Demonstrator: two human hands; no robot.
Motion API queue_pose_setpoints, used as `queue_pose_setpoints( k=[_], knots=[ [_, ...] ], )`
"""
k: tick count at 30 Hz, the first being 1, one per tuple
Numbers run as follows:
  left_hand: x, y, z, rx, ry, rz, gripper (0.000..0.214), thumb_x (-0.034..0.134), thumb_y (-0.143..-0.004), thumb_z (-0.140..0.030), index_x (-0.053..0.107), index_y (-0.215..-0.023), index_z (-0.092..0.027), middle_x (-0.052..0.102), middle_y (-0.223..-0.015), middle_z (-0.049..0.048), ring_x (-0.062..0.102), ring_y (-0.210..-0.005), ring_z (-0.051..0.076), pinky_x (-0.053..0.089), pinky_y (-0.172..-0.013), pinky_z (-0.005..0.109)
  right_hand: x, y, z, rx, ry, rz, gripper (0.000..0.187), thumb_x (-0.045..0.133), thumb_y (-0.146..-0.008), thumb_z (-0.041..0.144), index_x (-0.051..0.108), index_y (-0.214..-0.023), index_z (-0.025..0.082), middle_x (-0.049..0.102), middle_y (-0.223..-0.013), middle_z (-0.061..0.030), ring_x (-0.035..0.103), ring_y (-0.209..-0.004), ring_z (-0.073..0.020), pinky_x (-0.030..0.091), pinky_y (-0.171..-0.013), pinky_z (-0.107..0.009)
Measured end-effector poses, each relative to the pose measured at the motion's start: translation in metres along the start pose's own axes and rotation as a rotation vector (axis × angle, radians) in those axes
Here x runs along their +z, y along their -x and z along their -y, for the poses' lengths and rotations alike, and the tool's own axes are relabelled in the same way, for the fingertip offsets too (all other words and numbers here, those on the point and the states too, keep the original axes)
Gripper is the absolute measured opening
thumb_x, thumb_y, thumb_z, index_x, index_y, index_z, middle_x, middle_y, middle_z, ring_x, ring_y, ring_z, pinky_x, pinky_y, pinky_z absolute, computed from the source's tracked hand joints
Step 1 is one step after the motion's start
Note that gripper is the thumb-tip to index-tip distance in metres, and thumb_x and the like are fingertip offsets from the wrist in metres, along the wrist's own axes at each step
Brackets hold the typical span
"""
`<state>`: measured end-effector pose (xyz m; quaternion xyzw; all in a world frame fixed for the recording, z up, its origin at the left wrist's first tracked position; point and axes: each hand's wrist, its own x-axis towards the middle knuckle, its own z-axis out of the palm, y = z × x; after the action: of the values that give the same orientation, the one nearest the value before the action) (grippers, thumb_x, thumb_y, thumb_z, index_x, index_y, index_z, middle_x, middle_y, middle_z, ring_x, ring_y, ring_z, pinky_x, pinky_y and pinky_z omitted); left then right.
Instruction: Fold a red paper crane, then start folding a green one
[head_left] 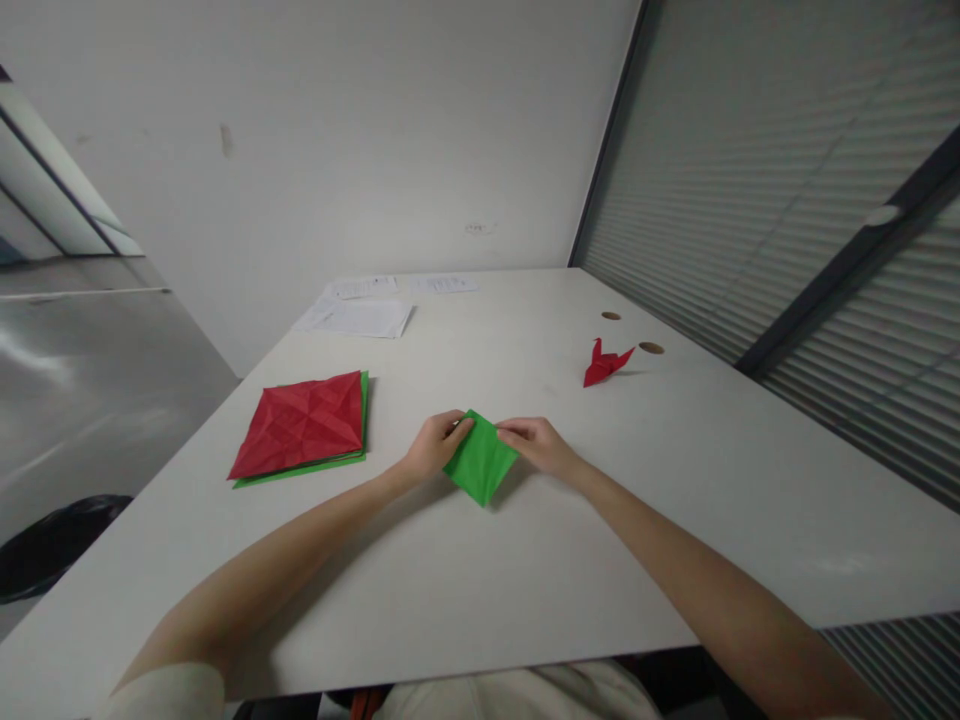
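Observation:
A small folded green paper [480,462] lies as a diamond in the middle of the white table [525,570]. My left hand [437,444] pinches its upper left edge with curled fingers. My right hand [536,443] presses and grips its upper right edge, fingers closed on the paper. Both forearms reach in from the near edge.
A creased red sheet [304,422] lies on a green sheet [352,458] to the left. A folded red paper crane [604,364] stands at the right, near two round holes [650,348] in the table. White printed papers [367,315] lie at the far end by the wall.

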<state>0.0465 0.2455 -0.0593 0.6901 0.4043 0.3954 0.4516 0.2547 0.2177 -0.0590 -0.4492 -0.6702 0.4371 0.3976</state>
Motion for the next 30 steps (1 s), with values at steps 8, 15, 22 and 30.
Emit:
queue_pose_setpoints(
  k=[8,15,22,30],
  knots=[
    [-0.003,0.005,-0.008,0.246,-0.122,0.113,0.019,0.06,-0.084,-0.026,0.066,-0.1,-0.018,0.069,-0.097,0.0083,0.062,-0.092,0.022,0.047,-0.085,0.032,-0.012,0.002,0.014,-0.275,0.196,-0.304,0.026,0.064,-0.082,0.045,0.07,-0.077,0.02,0.064,-0.074,-0.0045,0.057,-0.072,-0.0193,0.045,-0.067,-0.033],
    [-0.01,0.004,-0.002,0.574,-0.495,-0.13,0.026,0.049,-0.087,-0.014,0.062,-0.11,-0.02,0.06,-0.111,0.0094,0.054,-0.108,0.022,0.041,-0.096,0.04,-0.017,0.007,0.016,-0.591,1.001,-0.205,0.019,0.058,-0.091,0.024,0.073,-0.079,0.021,0.063,-0.075,-0.0066,0.051,-0.076,-0.0198,0.037,-0.073,-0.036],
    [-0.001,0.012,-0.006,0.69,-0.746,0.451,0.025,0.043,-0.097,-0.028,0.059,-0.113,-0.016,0.066,-0.097,0.0093,0.062,-0.092,0.019,0.045,-0.083,0.031,-0.003,0.014,0.015,-0.437,0.879,0.217,0.022,0.06,-0.089,0.033,0.073,-0.08,0.018,0.066,-0.081,-0.0058,0.056,-0.085,-0.0195,0.041,-0.081,-0.036],
    [-0.015,0.008,-0.005,0.652,-0.96,0.359,0.034,0.046,-0.095,-0.048,0.066,-0.099,-0.021,0.067,-0.103,0.0085,0.062,-0.101,0.023,0.04,-0.091,0.04,-0.013,0.011,0.003,-0.326,0.937,0.187,0.032,0.053,-0.092,0.04,0.069,-0.114,0.023,0.063,-0.116,-0.0109,0.056,-0.107,-0.0262,0.039,-0.094,-0.043]
  ],
)
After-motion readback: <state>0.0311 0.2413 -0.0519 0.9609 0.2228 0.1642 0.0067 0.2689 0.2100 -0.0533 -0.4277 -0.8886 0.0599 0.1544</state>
